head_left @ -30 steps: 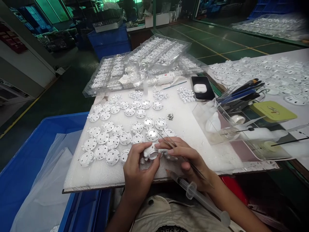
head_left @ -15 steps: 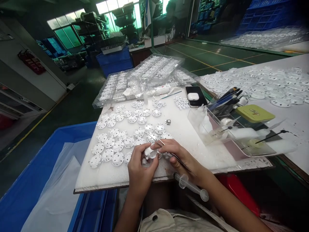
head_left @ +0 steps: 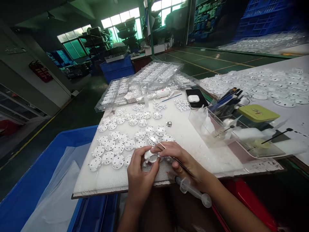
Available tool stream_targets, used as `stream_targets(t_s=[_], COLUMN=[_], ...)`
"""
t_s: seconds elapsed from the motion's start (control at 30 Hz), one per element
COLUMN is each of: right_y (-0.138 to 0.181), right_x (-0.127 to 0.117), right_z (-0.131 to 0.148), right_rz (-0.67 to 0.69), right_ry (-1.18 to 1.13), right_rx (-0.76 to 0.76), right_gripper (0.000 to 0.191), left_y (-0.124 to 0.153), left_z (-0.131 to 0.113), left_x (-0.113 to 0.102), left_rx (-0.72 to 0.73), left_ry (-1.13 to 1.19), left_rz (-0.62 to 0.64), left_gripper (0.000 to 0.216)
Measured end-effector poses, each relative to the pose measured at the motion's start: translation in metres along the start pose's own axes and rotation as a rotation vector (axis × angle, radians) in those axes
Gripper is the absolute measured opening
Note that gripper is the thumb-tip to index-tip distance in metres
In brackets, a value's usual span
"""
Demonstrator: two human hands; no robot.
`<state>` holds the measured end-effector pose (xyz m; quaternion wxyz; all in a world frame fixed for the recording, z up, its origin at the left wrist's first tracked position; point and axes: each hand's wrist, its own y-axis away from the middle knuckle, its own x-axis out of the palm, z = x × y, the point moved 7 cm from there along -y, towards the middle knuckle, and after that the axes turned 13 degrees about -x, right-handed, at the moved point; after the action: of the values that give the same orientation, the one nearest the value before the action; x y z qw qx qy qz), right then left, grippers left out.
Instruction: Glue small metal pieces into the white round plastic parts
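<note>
My left hand [head_left: 139,172] is closed round a small round white plastic part [head_left: 151,156] just above the near edge of a white foam board [head_left: 193,141]. My right hand [head_left: 180,158] presses fingers on the same part and also holds thin metal tweezers [head_left: 162,146] and a clear syringe [head_left: 193,190] that sticks out below the palm. Several matching white round parts [head_left: 120,143] lie in rows on the board to the left of my hands.
Clear blister trays [head_left: 142,80] of small white pieces sit at the board's far end. A phone with a white earbud case [head_left: 194,98], a clear tray [head_left: 238,135] with brushes and bottles, and a yellow-green tin [head_left: 257,112] stand right. A blue crate [head_left: 31,180] with plastic liner lies left.
The camera has tilted up and shows more of the hall. Both hands stay together on the white part; they have barely moved on the board.
</note>
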<state>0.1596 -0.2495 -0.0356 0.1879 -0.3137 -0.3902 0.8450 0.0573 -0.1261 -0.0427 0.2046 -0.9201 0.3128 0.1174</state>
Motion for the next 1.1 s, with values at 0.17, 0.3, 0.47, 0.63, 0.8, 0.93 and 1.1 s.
stream_targets(t_s=[0.17,0.3,0.47,0.63,0.8,0.93,1.1], right_y=[0.013,0.023,0.01,0.01,0.01,0.004,-0.003], right_x=[-0.015,-0.038,-0.051,-0.061,-0.059,-0.06,-0.063], right_z=[-0.005,-0.001,0.044,0.044,0.024,0.029,0.021], right_rz=[-0.299,-0.522,-0.348,-0.189,-0.065,-0.097,-0.093], right_ry=[-0.061,0.221,0.834,1.185,1.232,1.219,1.17], right_rx=[0.076,0.166,-0.121,-0.048,0.043,-0.015,-0.015], right_gripper=[0.042,0.04,0.025,0.005,0.028,0.027,0.037], left_y=[0.002,0.001,-0.055,-0.15,-0.188,-0.183,-0.181], left_z=[0.0,0.002,0.0,0.013,0.048,0.059,0.044], left_x=[0.001,-0.011,-0.053,-0.073,-0.052,-0.047,-0.055], left_rx=[0.012,-0.02,-0.07,-0.086,-0.121,-0.114,-0.098], left_ry=[-0.013,-0.001,-0.168,-0.465,-0.71,-0.812,-0.853], left_rz=[0.039,0.037,0.117,0.174,0.244,0.237,0.24], left_gripper=[0.029,0.028,0.036,0.034,0.024,0.028,0.031])
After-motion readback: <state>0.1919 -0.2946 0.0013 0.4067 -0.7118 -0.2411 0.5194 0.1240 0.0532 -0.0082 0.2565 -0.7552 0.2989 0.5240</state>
